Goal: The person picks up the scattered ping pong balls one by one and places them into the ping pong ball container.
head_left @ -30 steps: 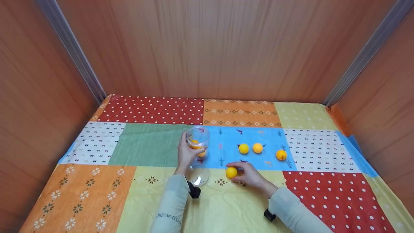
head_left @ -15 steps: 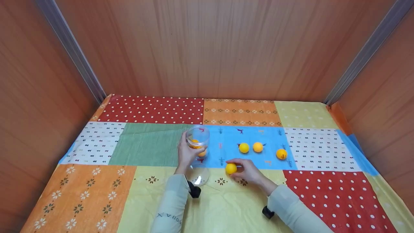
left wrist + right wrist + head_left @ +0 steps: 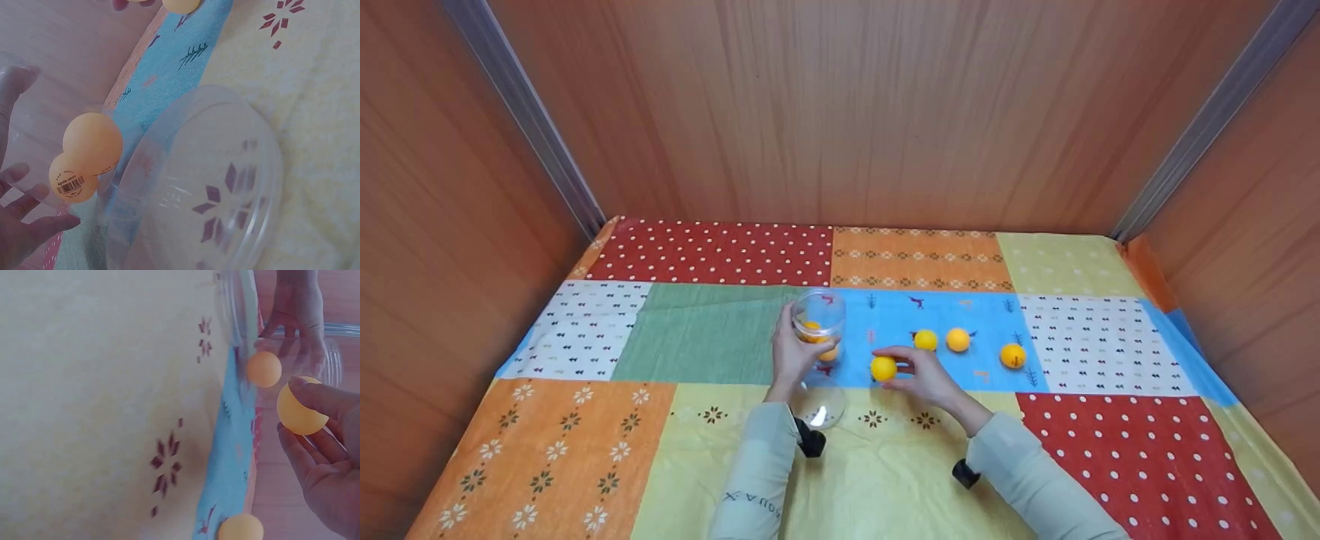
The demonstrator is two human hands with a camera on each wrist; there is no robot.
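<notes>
My left hand (image 3: 793, 358) grips a clear plastic jar (image 3: 830, 306) that stands upright with its mouth uncovered. Inside the jar, low down, lie orange ping-pong balls (image 3: 93, 143); one bears printed lettering. Between thumb and fingers, my right hand (image 3: 928, 377) pinches another yellow-orange ping-pong ball (image 3: 883, 368), just right of the jar and lower than its rim in the head view. Seen from the right wrist, the pinched ball (image 3: 301, 410) is close to the jar's side. A round transparent lid (image 3: 823, 412) lies on the cloth in front of the jar, near my left wrist.
Three loose ping-pong balls rest on the blue patch: a pair side by side, with one paler ball (image 3: 958, 340), and a printed ball (image 3: 1012, 356) farther right. A patchwork tablecloth (image 3: 712, 330) covers the table. Wooden panels (image 3: 885, 112) enclose the back and sides.
My right hand has moved forward and left with the pinched ball, from the yellow patch to over the blue one, nearer the jar. My left hand and the jar have stayed put.
</notes>
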